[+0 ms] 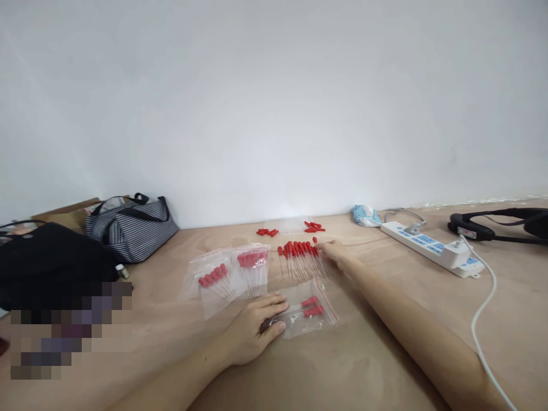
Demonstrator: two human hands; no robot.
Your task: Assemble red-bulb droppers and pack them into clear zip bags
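A clear zip bag with two red-bulbed droppers inside lies in front of me. My left hand rests on the bag's left edge, its thumb and fingers apart. Beyond it, a row of droppers with red rubber bulbs and thin clear stems lies side by side. My right hand is at the right end of this row, its fingertips closed at the rightmost red bulb; the grip is partly hidden. Left of the row lie two filled zip bags, one bag with several droppers and another bag beside it.
Loose red bulbs and more bulbs flank clear stems near the wall. A blue mask, a white power strip and black goggles sit right. A striped bag, black bag and small bottle stand left.
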